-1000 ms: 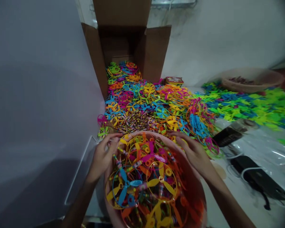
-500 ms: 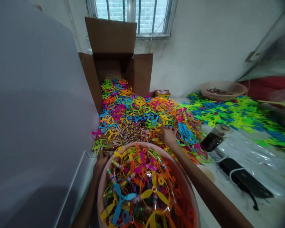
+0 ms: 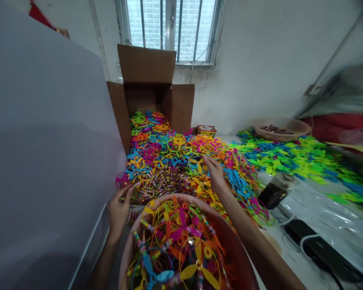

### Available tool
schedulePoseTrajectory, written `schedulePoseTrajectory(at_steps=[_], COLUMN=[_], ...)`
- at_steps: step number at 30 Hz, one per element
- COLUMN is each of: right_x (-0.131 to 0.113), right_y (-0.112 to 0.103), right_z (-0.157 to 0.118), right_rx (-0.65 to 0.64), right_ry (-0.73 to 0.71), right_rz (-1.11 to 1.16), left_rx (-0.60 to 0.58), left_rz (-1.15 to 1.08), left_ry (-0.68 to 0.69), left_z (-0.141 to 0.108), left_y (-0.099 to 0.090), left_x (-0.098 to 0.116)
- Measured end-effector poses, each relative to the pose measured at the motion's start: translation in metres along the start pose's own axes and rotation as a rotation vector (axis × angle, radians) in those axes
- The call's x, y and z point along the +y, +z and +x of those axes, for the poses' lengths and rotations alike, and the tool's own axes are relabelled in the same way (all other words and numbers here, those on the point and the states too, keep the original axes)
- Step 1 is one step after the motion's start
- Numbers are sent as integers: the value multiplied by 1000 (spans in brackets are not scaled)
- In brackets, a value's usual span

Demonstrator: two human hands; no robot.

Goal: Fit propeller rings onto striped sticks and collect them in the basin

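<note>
My left hand (image 3: 118, 209) is at the left of the pile, thumb and fingers apart, above a green propeller ring (image 3: 133, 196). I cannot see it gripping anything. On the right, my right hand (image 3: 217, 177) reaches over the pile with fingertips pressed together beside yellow propeller rings (image 3: 196, 166). Whatever is between those fingertips is too small to make out. Between my forearms stands a pink tub (image 3: 181, 196), holding colourful three-bladed propeller rings and striped sticks. Just beyond its rim lies a heap of small striped sticks (image 3: 166, 181).
Behind the heap, an open cardboard box (image 3: 183, 105) spills propeller rings. A pale panel (image 3: 63, 161) bounds the left side. At the right are a dark-labelled bottle (image 3: 276, 191), a black device with a white cord (image 3: 323, 249), green and blue pieces (image 3: 308, 155) and a shallow basin (image 3: 304, 128).
My left hand has risen from beside the tub's rim toward the green ring, its fingers now spread. My right hand has turned, fingertips pointing up and left. The whole view has shifted slightly downward.
</note>
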State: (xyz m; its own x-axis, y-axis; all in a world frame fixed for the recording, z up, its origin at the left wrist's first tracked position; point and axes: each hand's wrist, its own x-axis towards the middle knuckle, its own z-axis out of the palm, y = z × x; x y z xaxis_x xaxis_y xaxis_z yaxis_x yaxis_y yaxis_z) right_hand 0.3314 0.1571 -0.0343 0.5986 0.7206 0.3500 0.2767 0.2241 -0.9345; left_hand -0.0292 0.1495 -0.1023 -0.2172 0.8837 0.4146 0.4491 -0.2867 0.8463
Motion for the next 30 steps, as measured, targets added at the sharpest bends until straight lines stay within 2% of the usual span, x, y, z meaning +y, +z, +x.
schedulePoseTrajectory(at_steps=[2, 4, 8, 11, 15, 18, 26, 30], right_x=[-5, -11, -32, -57, -88, -101, -105, -103], right_y=[5, 10, 20, 23, 19, 12, 1, 0], right_z=[-6, -13, -40, -69, -102, -114, -131, -137], right_rx=[-57, -101, -217, -367, -507, -553, -605, -570], right_ry=[81, 161, 315, 432, 498, 496, 464, 419], right_rz=[97, 164, 332, 474, 547, 521, 405, 359], left_rx=[50, 26, -127, -270, -454, -494, -511, -571], left_rz=[-228, -419, -719, -820, -759, -600, -502, -412], left_ry=[-82, -165, -314, -333, -234, -146, -108, -123], left_z=[4, 6, -2, -14, -26, -33, -41, -41], left_y=[1, 3, 6, 6, 0, -6, -16, -22], left_x=[20, 43, 88, 111, 129, 135, 136, 142])
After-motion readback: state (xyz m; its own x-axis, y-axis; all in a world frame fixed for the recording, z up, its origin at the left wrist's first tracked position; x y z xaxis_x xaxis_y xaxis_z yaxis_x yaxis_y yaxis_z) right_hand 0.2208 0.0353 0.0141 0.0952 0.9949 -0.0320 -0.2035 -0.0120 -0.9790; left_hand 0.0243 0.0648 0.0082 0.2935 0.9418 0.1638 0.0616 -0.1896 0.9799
